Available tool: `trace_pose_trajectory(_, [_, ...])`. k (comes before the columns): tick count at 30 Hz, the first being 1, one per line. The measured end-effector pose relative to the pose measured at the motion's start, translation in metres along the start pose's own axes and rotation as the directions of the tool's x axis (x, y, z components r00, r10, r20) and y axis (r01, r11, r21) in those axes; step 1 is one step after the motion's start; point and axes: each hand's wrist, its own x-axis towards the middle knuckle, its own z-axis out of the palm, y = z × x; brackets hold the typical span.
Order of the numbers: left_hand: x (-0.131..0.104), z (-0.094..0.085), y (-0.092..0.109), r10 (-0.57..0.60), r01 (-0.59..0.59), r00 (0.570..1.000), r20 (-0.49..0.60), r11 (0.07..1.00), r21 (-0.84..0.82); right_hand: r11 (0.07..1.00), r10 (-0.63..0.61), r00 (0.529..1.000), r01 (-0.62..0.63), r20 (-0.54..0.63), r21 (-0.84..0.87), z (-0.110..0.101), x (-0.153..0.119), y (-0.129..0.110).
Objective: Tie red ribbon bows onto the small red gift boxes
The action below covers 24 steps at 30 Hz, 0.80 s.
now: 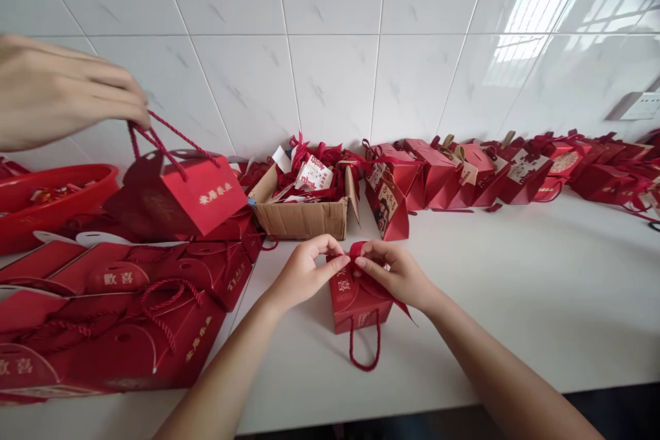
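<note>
A small red gift box [361,306] with gold lettering stands on the white counter in front of me, its rope handle [365,366] hanging down on the near side. Over its top, a red ribbon [357,249] forms a loop, with one tail trailing to the right. My left hand [314,267] pinches the ribbon from the left, thumb and forefinger together. From the other side my right hand [394,271] is closed on the same ribbon. Both hands meet just above the box, and the fingers partly cover the spot where the ribbon crosses.
A co-worker's hand [77,93] holds another red box [201,192] by its cord, at left. Below it lie several red boxes [113,330] beside a red basin [97,175]. A cardboard carton [304,220] holds ribbons and tags. Finished-looking boxes [438,172] line the wall.
</note>
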Motion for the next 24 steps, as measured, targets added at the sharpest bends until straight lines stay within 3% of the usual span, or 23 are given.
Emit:
trace_pose_trajectory(4, [-0.004, 0.004, 0.000, 0.006, -0.006, 1.000, -0.004, 0.998, -0.056, 0.998, 0.012, 1.000, -0.010, -0.026, 0.068, 0.002, -0.002, 0.003])
trace_pose_trajectory(10, [-0.006, 0.013, -0.004, 0.062, -0.062, 0.996, -0.060, 0.998, -0.002, 0.997, 0.005, 0.998, 0.000, -0.066, 0.076, 0.006, -0.003, 0.005])
trace_pose_trajectory(19, [-0.009, 0.012, -0.001, 0.137, -0.132, 0.989, -0.058, 0.988, 0.082, 0.992, -0.034, 0.997, 0.026, -0.067, -0.121, 0.004, -0.006, -0.001])
trace_pose_trajectory(24, [-0.009, 0.014, 0.001, 0.165, -0.157, 0.984, -0.067, 0.980, 0.119, 0.914, -0.193, 0.978, 0.150, -0.079, -0.378, 0.001, -0.008, -0.007])
